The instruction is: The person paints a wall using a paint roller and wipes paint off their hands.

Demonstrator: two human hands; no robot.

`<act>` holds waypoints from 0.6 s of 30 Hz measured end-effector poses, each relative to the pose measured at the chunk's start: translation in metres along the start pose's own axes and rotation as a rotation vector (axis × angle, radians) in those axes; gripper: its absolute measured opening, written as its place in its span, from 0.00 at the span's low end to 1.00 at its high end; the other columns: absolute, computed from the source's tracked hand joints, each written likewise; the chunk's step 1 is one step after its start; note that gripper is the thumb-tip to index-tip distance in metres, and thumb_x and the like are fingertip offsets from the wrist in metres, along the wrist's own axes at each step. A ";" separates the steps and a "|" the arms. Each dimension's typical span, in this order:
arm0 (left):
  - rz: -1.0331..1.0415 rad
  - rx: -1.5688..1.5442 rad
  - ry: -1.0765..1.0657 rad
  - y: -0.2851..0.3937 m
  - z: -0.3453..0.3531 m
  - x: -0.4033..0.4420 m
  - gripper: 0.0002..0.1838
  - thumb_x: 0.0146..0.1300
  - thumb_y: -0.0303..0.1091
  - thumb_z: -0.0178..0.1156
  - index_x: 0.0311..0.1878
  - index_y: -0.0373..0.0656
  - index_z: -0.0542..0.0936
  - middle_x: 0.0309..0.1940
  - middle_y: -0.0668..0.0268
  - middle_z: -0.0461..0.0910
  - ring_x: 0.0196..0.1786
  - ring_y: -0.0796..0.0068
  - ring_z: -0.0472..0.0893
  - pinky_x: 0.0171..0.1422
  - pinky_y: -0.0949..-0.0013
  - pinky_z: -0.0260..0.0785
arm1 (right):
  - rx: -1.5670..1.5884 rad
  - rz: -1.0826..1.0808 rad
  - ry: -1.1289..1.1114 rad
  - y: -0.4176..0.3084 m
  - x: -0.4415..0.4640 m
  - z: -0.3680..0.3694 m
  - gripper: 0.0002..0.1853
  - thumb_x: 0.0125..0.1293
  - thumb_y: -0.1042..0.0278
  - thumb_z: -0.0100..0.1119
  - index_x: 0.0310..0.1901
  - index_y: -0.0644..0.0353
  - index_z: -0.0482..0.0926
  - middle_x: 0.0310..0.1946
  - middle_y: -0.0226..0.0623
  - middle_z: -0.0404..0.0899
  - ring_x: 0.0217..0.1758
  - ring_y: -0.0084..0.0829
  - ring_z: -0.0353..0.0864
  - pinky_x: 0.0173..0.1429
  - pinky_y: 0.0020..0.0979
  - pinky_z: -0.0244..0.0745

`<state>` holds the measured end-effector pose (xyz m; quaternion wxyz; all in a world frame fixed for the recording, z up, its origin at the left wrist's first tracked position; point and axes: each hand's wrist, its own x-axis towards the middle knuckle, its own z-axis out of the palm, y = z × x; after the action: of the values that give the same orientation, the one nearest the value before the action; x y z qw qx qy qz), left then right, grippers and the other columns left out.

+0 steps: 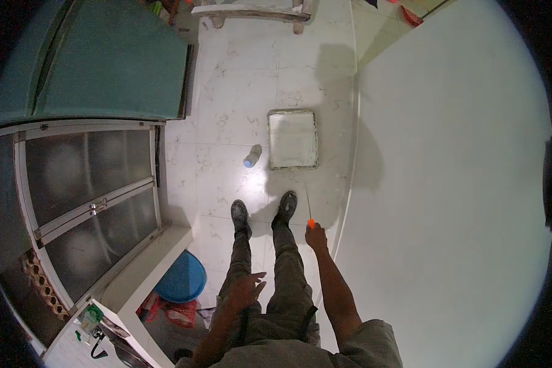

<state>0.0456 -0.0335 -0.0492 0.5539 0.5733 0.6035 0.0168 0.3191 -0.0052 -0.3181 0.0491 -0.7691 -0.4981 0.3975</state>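
partly hidden tool (308, 205): in the right hand (316, 236), over the floor (239, 92); its thin shaft points to the far side, the tip hard to make out against pale tile.
right hand: fingers clamped around the orange handle (311, 224), only part of which shows.
left hand (248, 290): in front of the left leg, fingers partly apart.
square tray (293, 168): on the floor, far of the right hand, rim rough and dark; whether its pale filling is wet or dry, i cannot tell.
bottle (254, 153): just left of the tray, blue-capped; any label too small to read.
blue basin (183, 279): near left, partly covered by a white ledge (150, 260).
red bag (179, 314): near the basin, its pattern unclear.
bench (251, 11): far end, cut off by the frame.
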 end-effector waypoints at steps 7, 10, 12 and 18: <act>0.153 0.081 0.098 -0.021 0.014 -0.004 0.19 0.70 0.38 0.63 0.60 0.42 0.79 0.52 0.54 0.84 0.46 0.60 0.86 0.50 0.58 0.78 | -0.069 0.111 0.023 -0.040 0.109 0.012 0.16 0.69 0.54 0.54 0.44 0.61 0.77 0.40 0.50 0.81 0.45 0.53 0.83 0.46 0.54 0.81; 0.061 -0.150 0.133 -0.011 0.002 -0.004 0.18 0.70 0.38 0.63 0.60 0.42 0.80 0.49 0.52 0.84 0.44 0.59 0.86 0.49 0.58 0.78 | -0.207 -0.171 0.007 0.006 0.103 0.052 0.21 0.72 0.52 0.52 0.47 0.66 0.76 0.40 0.58 0.82 0.45 0.61 0.83 0.46 0.57 0.81; 0.041 -0.112 0.079 -0.010 -0.003 -0.001 0.18 0.70 0.37 0.63 0.60 0.41 0.79 0.47 0.52 0.84 0.44 0.58 0.86 0.49 0.57 0.78 | -0.133 -0.068 -0.060 -0.003 0.071 0.029 0.23 0.72 0.51 0.51 0.48 0.68 0.75 0.41 0.62 0.82 0.48 0.65 0.82 0.48 0.59 0.80; 0.059 -0.010 0.004 -0.007 -0.013 0.008 0.18 0.70 0.36 0.63 0.59 0.40 0.79 0.44 0.52 0.85 0.44 0.56 0.85 0.49 0.57 0.78 | 0.370 0.248 -0.066 -0.007 0.030 0.018 0.23 0.72 0.50 0.51 0.48 0.68 0.77 0.44 0.61 0.83 0.50 0.64 0.82 0.47 0.57 0.81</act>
<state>0.0336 -0.0222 -0.0538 0.5548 0.5882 0.5873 0.0371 0.3073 0.0165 -0.3440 0.1235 -0.7889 -0.3196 0.5101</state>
